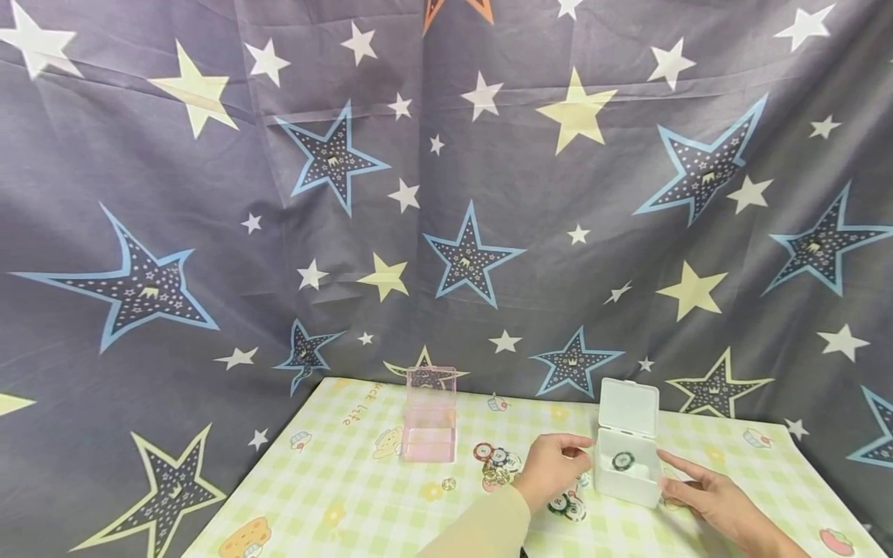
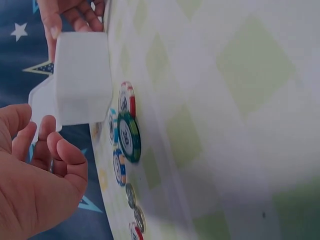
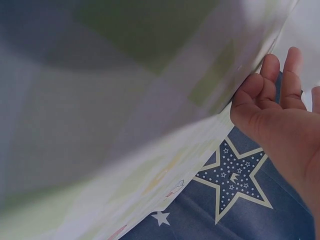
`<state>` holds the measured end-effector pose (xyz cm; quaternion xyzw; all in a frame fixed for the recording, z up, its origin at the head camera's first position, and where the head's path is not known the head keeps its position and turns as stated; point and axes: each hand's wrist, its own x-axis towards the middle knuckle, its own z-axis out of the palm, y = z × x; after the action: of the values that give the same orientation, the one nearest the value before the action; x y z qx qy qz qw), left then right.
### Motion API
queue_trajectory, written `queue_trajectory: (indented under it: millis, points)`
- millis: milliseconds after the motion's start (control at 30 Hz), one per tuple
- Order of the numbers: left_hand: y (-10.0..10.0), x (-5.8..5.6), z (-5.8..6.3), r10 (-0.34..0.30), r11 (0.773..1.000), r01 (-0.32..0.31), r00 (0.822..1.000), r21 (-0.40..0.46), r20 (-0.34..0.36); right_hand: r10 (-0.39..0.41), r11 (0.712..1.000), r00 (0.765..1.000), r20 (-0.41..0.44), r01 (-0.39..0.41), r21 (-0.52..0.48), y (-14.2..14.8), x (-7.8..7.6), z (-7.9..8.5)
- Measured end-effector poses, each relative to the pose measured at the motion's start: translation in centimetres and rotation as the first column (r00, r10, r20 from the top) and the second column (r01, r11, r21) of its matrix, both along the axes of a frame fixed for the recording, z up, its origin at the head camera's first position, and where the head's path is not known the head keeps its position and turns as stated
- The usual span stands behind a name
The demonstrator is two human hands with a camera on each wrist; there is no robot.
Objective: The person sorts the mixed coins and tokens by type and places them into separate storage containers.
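Note:
A white plastic box (image 1: 628, 491) with its lid (image 1: 629, 408) raised stands at the right of the table, and a dark green poker chip (image 1: 623, 462) lies inside. My left hand (image 1: 556, 470) is just left of the box, fingers loosely bent and holding nothing; the left wrist view shows its fingertips (image 2: 47, 122) close to the white wall. On the opposite side, my right hand (image 1: 718, 504) touches the box's right wall with its fingers extended. In the right wrist view those fingers (image 3: 292, 75) lie against the white surface.
Several poker chips (image 1: 567, 507) lie between my left hand and the box. Further left is a pile of chips (image 1: 498, 459) with gold coins, plus one lone coin (image 1: 449, 483). A translucent pink box (image 1: 429, 453) stands lid-up behind. A starry curtain (image 1: 488, 194) hangs beyond the checked tablecloth (image 1: 363, 496).

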<state>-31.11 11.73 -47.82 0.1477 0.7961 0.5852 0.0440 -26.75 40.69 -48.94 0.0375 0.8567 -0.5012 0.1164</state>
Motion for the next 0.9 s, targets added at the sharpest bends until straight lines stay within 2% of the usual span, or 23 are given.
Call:
queue_trajectory:
  millis: [200,400,533,600,767,900]
  points:
    - [-0.7,-0.4,-0.2,-0.003,1.000,0.003,1.000,-0.011,-0.004,0.039,0.999,0.999,0.007,-0.039,-0.021,0.5,-0.2,-0.4]
    - [-0.9,-0.7,-0.6,-0.008,1.000,0.008,1.000,-0.014,-0.021,0.037,0.999,0.999,0.000,-0.037,-0.032,0.6,-0.2,-0.5]
    - [-1.5,-1.1,-1.2,-0.016,0.999,0.014,0.999,-0.046,-0.037,0.030,0.999,1.000,-0.001,-0.030,-0.031,0.4,-0.1,-0.4]
    - [-2.0,-1.2,-1.4,-0.039,0.996,0.034,0.997,-0.080,-0.062,0.029,0.999,1.000,0.000,-0.029,-0.032,0.3,-0.1,-0.4]
    - [-3.9,-1.1,-1.8,-0.132,0.968,0.106,0.986,-0.227,-0.104,0.031,0.999,1.000,0.000,-0.031,-0.034,0.3,0.0,-0.3]
    - [-5.4,-0.9,-1.8,-0.180,0.931,0.148,0.981,-0.333,-0.068,0.028,0.999,1.000,-0.001,-0.028,-0.036,0.2,0.0,-0.2]
